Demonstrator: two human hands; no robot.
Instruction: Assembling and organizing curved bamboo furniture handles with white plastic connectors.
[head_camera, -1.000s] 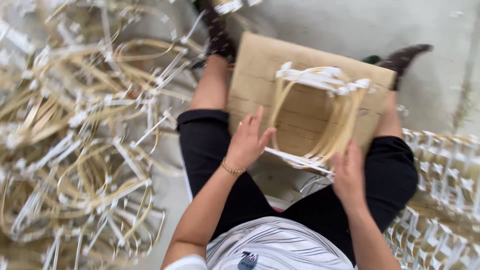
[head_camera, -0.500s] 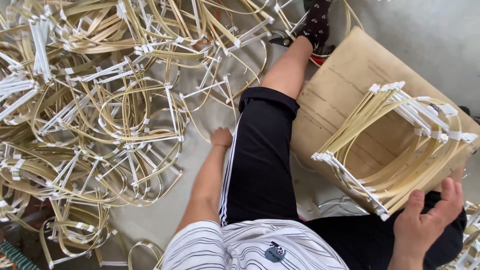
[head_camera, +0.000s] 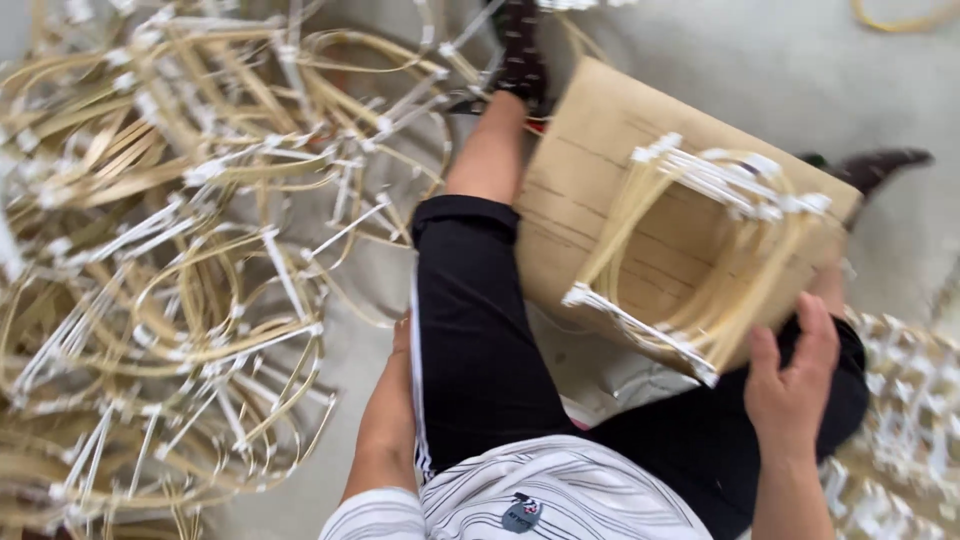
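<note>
1. Fingers of the right hand (head_camera: 790, 385) spread loosely against the edge of a flat brown cardboard sheet (head_camera: 590, 190) on the lap, grasping nothing.
2. One pale bamboo-strip frame with white ties (head_camera: 700, 260) lies finished-looking on that sheet.
3. Left hand (head_camera: 400, 340) hangs beside the thigh, its fingers hidden.
4. Tangled pile of similar bamboo frames (head_camera: 190, 260) covers the floor at left, seemingly awaiting handling.

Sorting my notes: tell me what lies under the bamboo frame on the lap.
A brown cardboard sheet lies under the bamboo frame, resting across the legs; the right hand steadies them. What the cardboard covers cannot be seen.
</note>
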